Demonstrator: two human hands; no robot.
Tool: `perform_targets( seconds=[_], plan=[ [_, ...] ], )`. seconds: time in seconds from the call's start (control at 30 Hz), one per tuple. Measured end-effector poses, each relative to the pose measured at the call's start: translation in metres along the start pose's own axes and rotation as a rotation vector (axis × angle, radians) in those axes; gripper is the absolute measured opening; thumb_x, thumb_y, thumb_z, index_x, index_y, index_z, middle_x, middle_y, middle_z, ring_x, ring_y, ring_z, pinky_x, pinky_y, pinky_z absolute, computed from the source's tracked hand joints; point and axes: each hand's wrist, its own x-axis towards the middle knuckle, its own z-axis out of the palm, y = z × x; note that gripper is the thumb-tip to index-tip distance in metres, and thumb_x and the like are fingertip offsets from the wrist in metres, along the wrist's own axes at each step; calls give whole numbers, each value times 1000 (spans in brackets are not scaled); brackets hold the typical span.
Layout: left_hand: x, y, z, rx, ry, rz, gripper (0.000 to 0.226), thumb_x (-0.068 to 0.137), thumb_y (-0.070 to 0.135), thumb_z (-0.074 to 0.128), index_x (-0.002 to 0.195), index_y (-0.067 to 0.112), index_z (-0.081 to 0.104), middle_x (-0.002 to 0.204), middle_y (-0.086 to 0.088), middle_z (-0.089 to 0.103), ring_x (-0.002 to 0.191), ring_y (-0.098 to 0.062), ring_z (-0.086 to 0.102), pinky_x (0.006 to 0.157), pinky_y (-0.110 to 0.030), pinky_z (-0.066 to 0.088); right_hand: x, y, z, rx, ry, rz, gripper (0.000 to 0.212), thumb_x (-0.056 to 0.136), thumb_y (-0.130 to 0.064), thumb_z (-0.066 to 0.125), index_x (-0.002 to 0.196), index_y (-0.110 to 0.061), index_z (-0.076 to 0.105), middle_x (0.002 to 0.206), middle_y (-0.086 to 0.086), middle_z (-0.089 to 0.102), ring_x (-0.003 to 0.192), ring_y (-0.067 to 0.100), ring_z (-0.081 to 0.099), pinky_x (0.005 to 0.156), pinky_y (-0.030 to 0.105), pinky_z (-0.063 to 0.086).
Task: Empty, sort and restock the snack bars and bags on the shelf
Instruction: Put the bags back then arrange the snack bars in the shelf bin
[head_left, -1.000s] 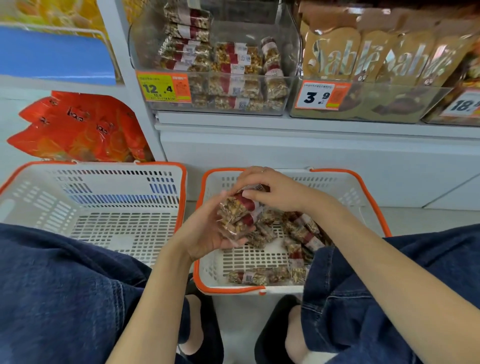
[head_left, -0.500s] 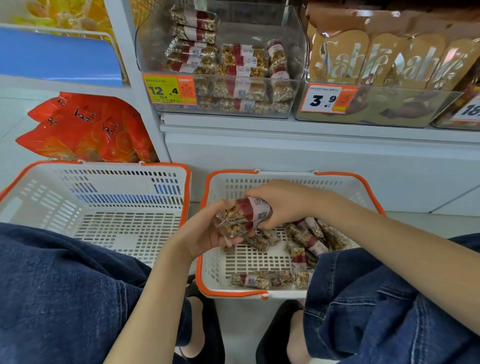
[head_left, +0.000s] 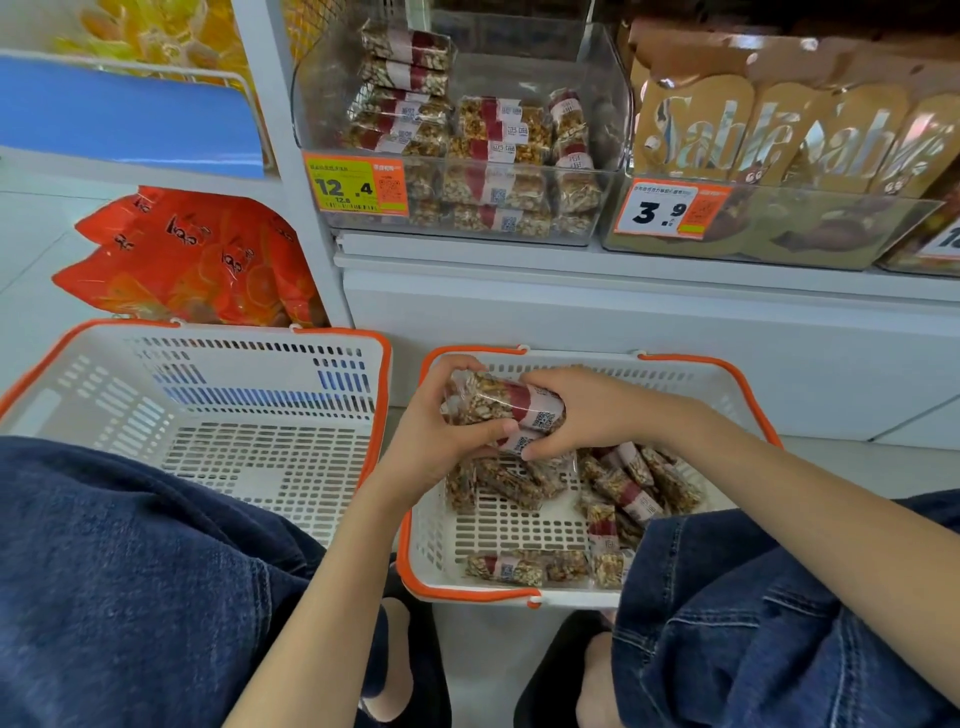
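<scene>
Both my hands hold a small stack of nut snack bars (head_left: 498, 405) in clear wrappers with red-and-white labels, above the right orange-rimmed white basket (head_left: 727, 379). My left hand (head_left: 431, 441) grips the stack's left end, thumb under it. My right hand (head_left: 587, 410) grips its right end from above. Several more bars (head_left: 623, 488) lie loose in that basket. A clear bin (head_left: 613, 104) on the shelf holds stacked bars (head_left: 493, 150) of the same kind, behind a yellow 12.4 price tag (head_left: 356, 184).
A second white basket (head_left: 223, 415) stands at the left. Red snack bags (head_left: 192, 254) lie behind it. Gold Sablé bags (head_left: 779, 135) fill the bin to the right, tagged 3.9. My knees in jeans flank the baskets.
Both hands lifted the gathered bars a little higher over the right basket. The stack now lies more level between them.
</scene>
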Motion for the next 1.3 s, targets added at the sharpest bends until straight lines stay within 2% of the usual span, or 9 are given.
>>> perform_targets(
  seconds=[0.1,0.27,0.4,0.47,0.57,0.7,0.9,1.1,1.3],
  plan=[
    [6,14,-11,-55,40,-19,49,73,-2,75,111,14,49,107,-10,64,87,-20,71,66,-34,58,2,-11,-18,30,39,-5,51,75,-37,79,117,-21,54,103,-16,55,87,2,53,78,21,39],
    [33,76,-42,14,62,48,44,78,-5,71,110,15,49,101,4,53,75,-5,69,63,-29,59,36,-47,-68,-51,114,-71,40,76,-35,79,106,-24,54,91,-13,56,77,-1,52,62,13,39],
    [76,135,-77,-53,62,75,53,74,-2,74,110,25,47,122,-16,53,99,-27,66,72,-36,59,75,-78,-121,-107,303,-114,30,72,-27,79,94,-22,59,83,-8,60,73,7,56,61,26,44],
    [97,150,-93,-44,158,120,62,76,5,75,120,30,38,120,-7,51,104,-23,61,75,-37,58,102,-83,-153,-97,393,-97,28,72,-29,79,92,-17,63,84,-2,64,75,10,58,59,24,44],
    [116,148,-112,284,317,69,50,82,30,71,118,21,38,109,1,52,97,-18,55,72,-27,48,157,-74,-201,-131,544,-52,42,73,-29,78,104,-4,66,102,12,66,90,21,61,60,27,36],
    [137,122,-118,1036,130,-35,36,86,36,66,115,16,55,121,-5,55,114,-25,50,92,-38,45,223,-56,-235,-188,600,16,50,77,-25,76,119,-4,60,118,13,62,109,28,57,73,24,35],
    [157,120,-122,1239,138,-26,44,91,37,56,129,21,38,134,-5,40,122,-33,38,96,-49,42,295,-54,-260,-215,494,121,74,83,-24,71,145,-15,33,137,9,48,114,23,50,80,22,35],
    [160,119,-121,1253,101,-9,37,93,41,50,120,21,34,122,-3,42,117,-27,40,89,-39,41,325,-38,-254,-245,402,108,69,79,-23,75,139,-13,42,117,3,57,92,17,56,57,22,37],
    [160,117,-126,1250,129,25,38,92,42,51,122,24,36,121,0,44,115,-26,41,86,-37,38,329,-32,-250,-245,514,-147,72,74,-34,79,135,-30,43,133,1,51,120,21,50,96,32,42]
  ],
)
